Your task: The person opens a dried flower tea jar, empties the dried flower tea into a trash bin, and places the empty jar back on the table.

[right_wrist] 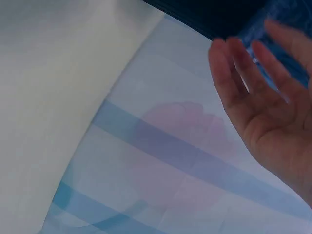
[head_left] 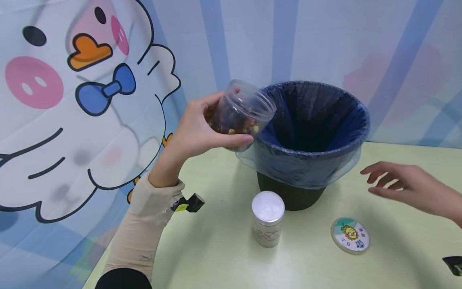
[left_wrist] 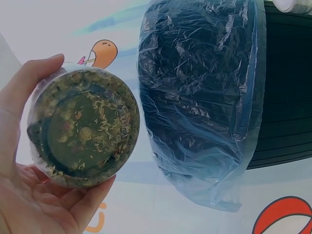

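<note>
My left hand (head_left: 202, 130) grips a clear plastic jar (head_left: 245, 108) with its fingers and thumb wrapped round the side. The jar has no lid on and tilts, its mouth facing right at the left rim of the bin. Dried, mixed bits like flower tea lie inside; in the left wrist view they show through the base of the jar (left_wrist: 85, 129). A bin (head_left: 292, 192) lined with a blue plastic bag (head_left: 299, 168) stands right of the jar. My right hand (head_left: 408, 184) hovers right of the bin, fingers loosely bent, holding nothing.
In front of the bin stands a small canister (head_left: 268, 224) with a white top. A round lid (head_left: 350, 235) with a flower cartoon lies on the pale table (head_left: 209, 249) to its right. A printed cloth (head_left: 245, 40) hangs behind and at the left.
</note>
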Action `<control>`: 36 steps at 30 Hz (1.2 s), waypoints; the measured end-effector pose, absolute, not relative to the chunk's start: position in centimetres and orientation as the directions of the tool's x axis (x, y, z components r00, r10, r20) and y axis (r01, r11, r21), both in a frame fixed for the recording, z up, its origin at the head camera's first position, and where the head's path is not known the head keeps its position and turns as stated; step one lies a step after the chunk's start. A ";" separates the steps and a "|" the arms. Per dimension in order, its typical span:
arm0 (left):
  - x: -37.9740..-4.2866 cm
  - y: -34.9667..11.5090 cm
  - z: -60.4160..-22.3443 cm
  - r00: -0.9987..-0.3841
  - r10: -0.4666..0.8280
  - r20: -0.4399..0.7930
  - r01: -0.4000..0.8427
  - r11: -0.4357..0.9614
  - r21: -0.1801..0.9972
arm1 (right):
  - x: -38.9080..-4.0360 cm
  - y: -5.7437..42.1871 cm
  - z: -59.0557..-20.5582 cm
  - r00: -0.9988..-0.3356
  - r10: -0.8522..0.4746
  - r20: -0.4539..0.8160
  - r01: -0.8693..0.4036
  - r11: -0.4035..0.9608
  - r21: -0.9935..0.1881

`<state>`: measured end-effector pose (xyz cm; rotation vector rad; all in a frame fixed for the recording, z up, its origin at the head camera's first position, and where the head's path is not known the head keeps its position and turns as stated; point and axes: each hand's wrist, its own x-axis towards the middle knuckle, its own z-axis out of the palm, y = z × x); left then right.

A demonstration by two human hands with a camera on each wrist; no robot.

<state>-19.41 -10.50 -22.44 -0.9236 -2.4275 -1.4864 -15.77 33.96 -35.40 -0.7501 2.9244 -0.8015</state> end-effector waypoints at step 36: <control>-23.0 -8.3 -20.1 -0.866 0.350 0.358 0.488 0.429 0.760 | -20.9 30.5 -31.9 -0.741 -0.364 0.564 -0.555 -0.140 -0.820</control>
